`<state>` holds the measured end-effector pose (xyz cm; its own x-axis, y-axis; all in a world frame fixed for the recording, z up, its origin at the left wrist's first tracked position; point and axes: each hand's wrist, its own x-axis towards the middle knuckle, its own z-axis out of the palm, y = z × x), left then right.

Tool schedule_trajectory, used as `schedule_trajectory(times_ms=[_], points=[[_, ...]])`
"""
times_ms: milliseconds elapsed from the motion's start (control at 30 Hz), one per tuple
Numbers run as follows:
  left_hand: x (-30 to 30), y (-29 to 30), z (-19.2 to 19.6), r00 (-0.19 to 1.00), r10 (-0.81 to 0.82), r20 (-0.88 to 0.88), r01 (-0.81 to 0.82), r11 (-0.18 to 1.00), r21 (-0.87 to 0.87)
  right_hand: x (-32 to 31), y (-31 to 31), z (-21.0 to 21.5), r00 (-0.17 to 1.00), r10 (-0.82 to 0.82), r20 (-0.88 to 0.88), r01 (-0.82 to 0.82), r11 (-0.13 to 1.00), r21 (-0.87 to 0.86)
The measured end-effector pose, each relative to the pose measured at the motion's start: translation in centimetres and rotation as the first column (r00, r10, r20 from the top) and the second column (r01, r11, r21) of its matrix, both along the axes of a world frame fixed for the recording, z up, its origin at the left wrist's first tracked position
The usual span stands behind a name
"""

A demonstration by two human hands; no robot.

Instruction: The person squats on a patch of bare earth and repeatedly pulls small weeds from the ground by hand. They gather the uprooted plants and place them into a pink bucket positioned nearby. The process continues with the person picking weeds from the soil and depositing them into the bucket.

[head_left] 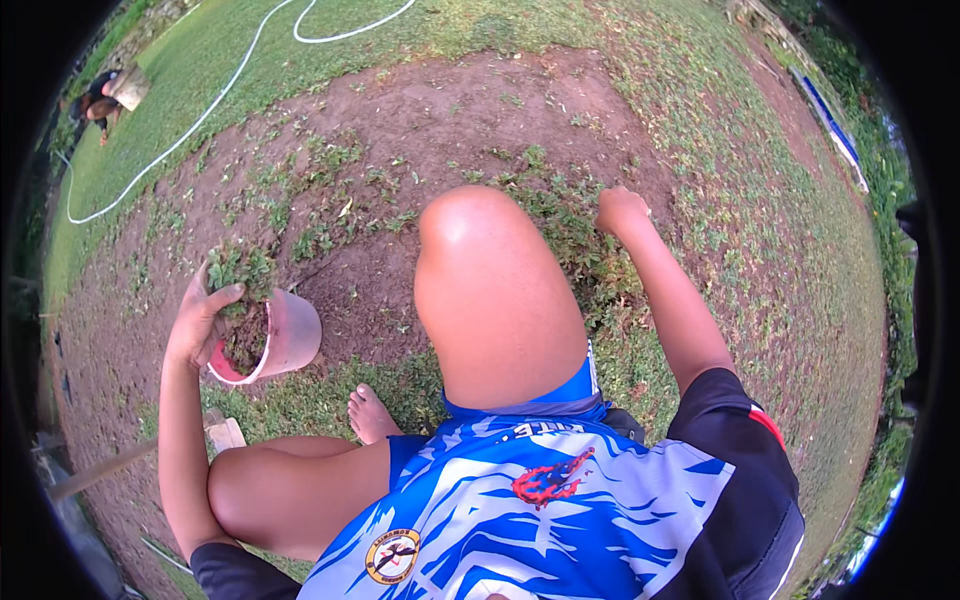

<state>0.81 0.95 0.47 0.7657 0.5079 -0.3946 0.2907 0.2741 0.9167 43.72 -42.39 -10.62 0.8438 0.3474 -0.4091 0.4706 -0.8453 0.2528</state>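
My left hand point(196, 318) is closed round a clump of green weeds point(243, 268), thumb pressed across it. The clump is at the mouth of a pale pinkish plastic bucket point(294, 335), which is tilted over on the soil. Inside the bucket, soil and pulled plants are partly visible. Out ahead on the right, my right hand point(622, 212) is curled into a fist, low over the weedy ground. Beside it grows a patch of low green weeds point(560, 215). Whatever is inside that fist is hidden from view.
Bare brown soil point(480, 110) spreads ahead, bordered by grass. A white hose point(190, 130) curves across the far left. Another person point(98, 100) crouches there beside a light bucket point(128, 88). A tool with a wooden handle point(110, 468) lies near my left leg.
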Motion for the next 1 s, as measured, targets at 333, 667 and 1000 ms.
schedule_trajectory(times_ms=[333, 667, 1000], points=[[-0.4, -1.1, 4.1, 0.987, -0.049, 0.153, -0.035, 0.864, 0.503, -16.0, 30.1, 19.2, 0.346, 0.925, 0.157, -0.400, -0.006, 0.916], [-2.5, -0.1, 4.1, 0.986, 0.139, 0.094, -0.168, 0.812, 0.560, -21.9, 38.3, 14.8, 0.101, 0.973, -0.207, -0.032, 0.211, 0.977], [-2.3, 2.9, 1.3, 0.999, 0.035, -0.024, -0.010, 0.739, 0.673, -21.0, 40.9, 11.7, 0.098, 0.978, -0.185, -0.075, 0.193, 0.978]])
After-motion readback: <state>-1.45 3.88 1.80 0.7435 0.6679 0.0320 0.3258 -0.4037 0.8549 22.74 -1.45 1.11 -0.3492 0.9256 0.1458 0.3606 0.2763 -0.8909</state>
